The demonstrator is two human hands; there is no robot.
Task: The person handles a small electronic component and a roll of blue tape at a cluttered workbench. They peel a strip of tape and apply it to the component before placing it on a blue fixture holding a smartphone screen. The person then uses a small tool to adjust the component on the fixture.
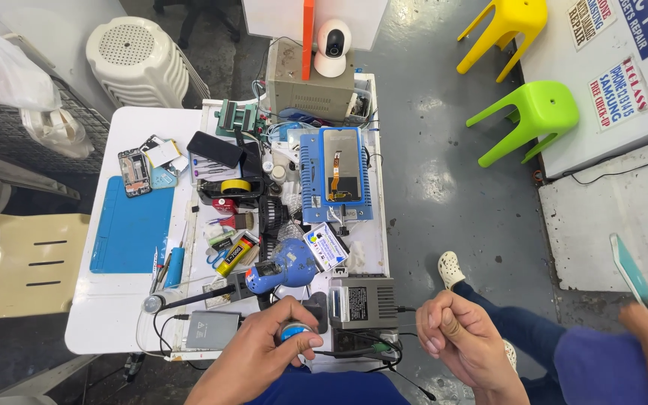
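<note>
My left hand (268,346) is closed around a small round blue object (295,331) at the near edge of the cluttered white worktable (88,330). Just beyond it lie a blue hot-air gun (283,268) and a grey box-shaped station (363,303). My right hand (455,336) hovers off the table's right side with fingers curled in a loose fist; nothing shows in it. Farther back a blue heating plate (337,175) carries a phone screen panel.
A blue mat (130,225), an opened phone (134,172), tape, scissors and small tools crowd the table. A beige unit with a white camera (322,71) stands at the back. Green (530,116) and yellow (505,26) stools stand right. Another seated person holds a phone (630,268) at right.
</note>
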